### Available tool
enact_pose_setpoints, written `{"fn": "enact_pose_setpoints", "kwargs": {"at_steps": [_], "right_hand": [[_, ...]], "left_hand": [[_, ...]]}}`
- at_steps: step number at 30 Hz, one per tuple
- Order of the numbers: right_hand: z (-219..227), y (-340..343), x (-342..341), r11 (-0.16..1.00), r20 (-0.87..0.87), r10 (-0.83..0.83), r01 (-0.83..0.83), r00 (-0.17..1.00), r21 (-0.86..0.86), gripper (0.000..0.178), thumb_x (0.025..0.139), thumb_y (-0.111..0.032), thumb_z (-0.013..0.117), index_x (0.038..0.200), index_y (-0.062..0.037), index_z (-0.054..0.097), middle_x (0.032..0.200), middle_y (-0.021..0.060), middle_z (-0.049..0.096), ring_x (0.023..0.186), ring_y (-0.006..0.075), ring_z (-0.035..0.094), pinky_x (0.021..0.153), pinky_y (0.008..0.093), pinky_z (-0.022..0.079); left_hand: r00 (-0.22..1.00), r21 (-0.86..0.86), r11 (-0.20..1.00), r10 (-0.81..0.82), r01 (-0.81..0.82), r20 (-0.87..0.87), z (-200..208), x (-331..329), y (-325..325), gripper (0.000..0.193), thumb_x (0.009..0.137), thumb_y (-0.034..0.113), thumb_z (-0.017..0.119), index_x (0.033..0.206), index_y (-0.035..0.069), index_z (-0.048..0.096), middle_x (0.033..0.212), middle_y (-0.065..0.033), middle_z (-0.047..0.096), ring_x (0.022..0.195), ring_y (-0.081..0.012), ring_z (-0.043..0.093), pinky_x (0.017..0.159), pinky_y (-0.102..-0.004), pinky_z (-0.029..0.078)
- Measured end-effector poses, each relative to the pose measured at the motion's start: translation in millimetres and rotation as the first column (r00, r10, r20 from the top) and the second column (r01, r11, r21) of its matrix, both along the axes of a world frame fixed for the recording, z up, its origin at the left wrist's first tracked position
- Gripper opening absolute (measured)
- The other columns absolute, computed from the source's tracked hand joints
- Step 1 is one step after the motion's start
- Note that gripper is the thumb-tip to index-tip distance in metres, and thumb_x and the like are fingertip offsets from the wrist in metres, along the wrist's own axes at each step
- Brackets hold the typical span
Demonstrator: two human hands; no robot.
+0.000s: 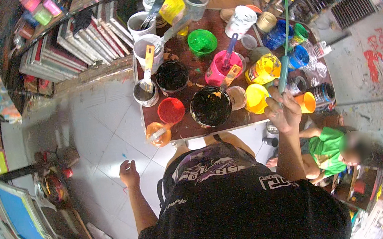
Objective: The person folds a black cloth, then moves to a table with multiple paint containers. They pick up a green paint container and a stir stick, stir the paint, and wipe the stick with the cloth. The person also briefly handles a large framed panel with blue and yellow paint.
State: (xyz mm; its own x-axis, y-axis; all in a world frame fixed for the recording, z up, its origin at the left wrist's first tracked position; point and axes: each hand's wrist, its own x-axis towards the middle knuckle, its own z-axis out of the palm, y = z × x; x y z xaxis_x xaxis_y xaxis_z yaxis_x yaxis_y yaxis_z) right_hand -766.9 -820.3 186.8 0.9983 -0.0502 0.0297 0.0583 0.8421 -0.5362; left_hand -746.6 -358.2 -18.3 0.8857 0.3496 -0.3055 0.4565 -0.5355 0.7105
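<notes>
Over the table's near right edge, my right hand (283, 110) has its fingers closed around the lower end of a long green hose-like tool with a thicker teal handle (284, 73). The tool's thin part rises toward the far side. Just left of this hand sits a yellow cup (257, 98), and an orange cup (305, 102) lies to its right. My left hand (129, 173) hangs over the tiled floor, left of my body. It holds nothing, and its fingers are loosely bent and apart.
Paint tubs crowd the dark red table (188, 130), including a large black one (210, 106), a pink one (223, 67) and a green bowl (202, 41). Framed screens (85, 41) stand in a rack at the far left. A person in a green shirt (328, 148) sits at the right.
</notes>
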Motion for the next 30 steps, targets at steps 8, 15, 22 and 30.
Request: {"fn": "enact_pose_setpoints", "kwargs": {"at_steps": [8,15,22,30], "right_hand": [[-14,-10,-15,0.953,-0.116,-0.136,0.098,0.984,-0.285,0.020,0.080,-0.025,0.053,0.077,-0.0079,0.043,0.048,-0.0033,0.036,0.037,0.0080,0.031,0.044,0.0254,0.029],[3,-85,-18,0.820,-0.255,-0.297,0.110,0.920,-0.561,0.012,0.075,-0.014,0.055,0.081,-0.0059,0.048,0.055,0.0003,0.042,0.043,0.0095,0.039,0.041,0.0231,0.032],[-13,-146,-31,0.782,-0.193,-0.384,0.207,0.903,-0.588,0.018,0.073,-0.005,0.056,0.089,-0.0054,0.049,0.058,-0.0003,0.045,0.043,0.0080,0.040,0.039,0.0209,0.032],[-25,-193,-65,0.715,-0.215,-0.463,0.218,0.860,-0.665,0.018,0.071,0.000,0.051,0.087,-0.0059,0.047,0.056,-0.0010,0.045,0.040,0.0060,0.038,0.037,0.0198,0.030]], "left_hand": [[0.956,0.033,0.974,0.213,-0.224,0.201,18,1,10,0.027,0.077,0.011,0.061,0.100,-0.001,0.053,0.081,-0.0087,0.059,0.062,-0.0118,0.053,0.054,-0.0234,0.042],[0.754,0.092,0.896,0.307,-0.435,0.581,94,12,-45,0.026,0.080,0.006,0.057,0.102,-0.005,0.051,0.091,-0.0116,0.059,0.083,-0.0161,0.056,0.072,-0.0270,0.046],[0.517,-0.099,0.984,0.009,0.147,0.856,206,74,-241,0.024,0.080,0.000,0.053,0.103,-0.006,0.050,0.093,-0.0111,0.056,0.083,-0.0156,0.053,0.077,-0.0260,0.043],[0.384,0.120,0.614,-0.621,0.780,0.683,185,36,-413,0.032,0.066,0.000,0.064,0.096,-0.002,0.053,0.086,-0.0160,0.057,0.071,-0.0245,0.057,0.066,-0.0281,0.045]]}}
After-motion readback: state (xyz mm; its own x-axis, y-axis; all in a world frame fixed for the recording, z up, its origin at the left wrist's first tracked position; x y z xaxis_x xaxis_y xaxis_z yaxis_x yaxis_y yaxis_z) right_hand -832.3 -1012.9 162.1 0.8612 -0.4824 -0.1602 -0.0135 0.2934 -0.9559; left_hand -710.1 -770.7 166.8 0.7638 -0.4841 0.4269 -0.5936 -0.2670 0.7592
